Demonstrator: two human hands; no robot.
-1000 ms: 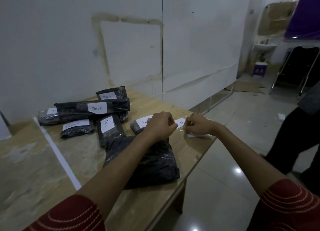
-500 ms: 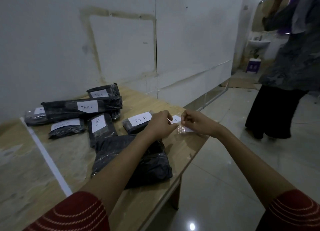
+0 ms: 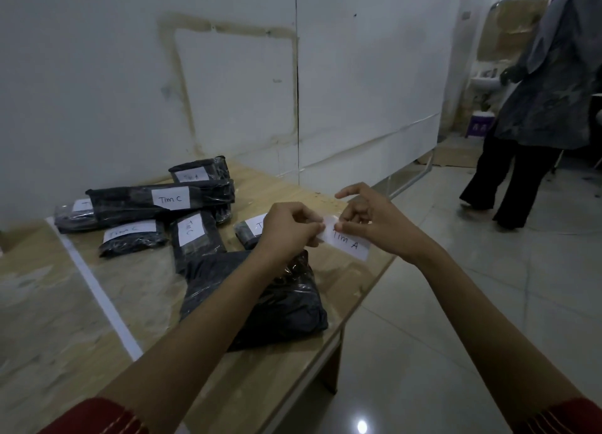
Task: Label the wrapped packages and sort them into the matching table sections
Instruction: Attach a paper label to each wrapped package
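A white paper label (image 3: 350, 243) reading "Tim A" is held above the table's right edge. My left hand (image 3: 288, 230) pinches its left end. My right hand (image 3: 371, 222) pinches its top edge, index finger raised. Under my left forearm lies a large unlabelled black wrapped package (image 3: 260, 300). Behind it, a small package (image 3: 249, 231) with a partly hidden label sits by my left hand. Further back lie several labelled packages: a long one marked "Tim C" (image 3: 156, 200), two smaller "Tim C" ones (image 3: 132, 236) (image 3: 195, 235) and one marked "Tim A" (image 3: 198, 171).
A white tape line (image 3: 97, 293) divides the wooden table (image 3: 136, 280) into sections. The wall runs close behind the packages. A person in dark clothes (image 3: 537, 114) stands on the tiled floor at the right, near a sink.
My hands have lifted the label off the table edge, and its "Tim A" writing now shows. The person at the right has walked further away.
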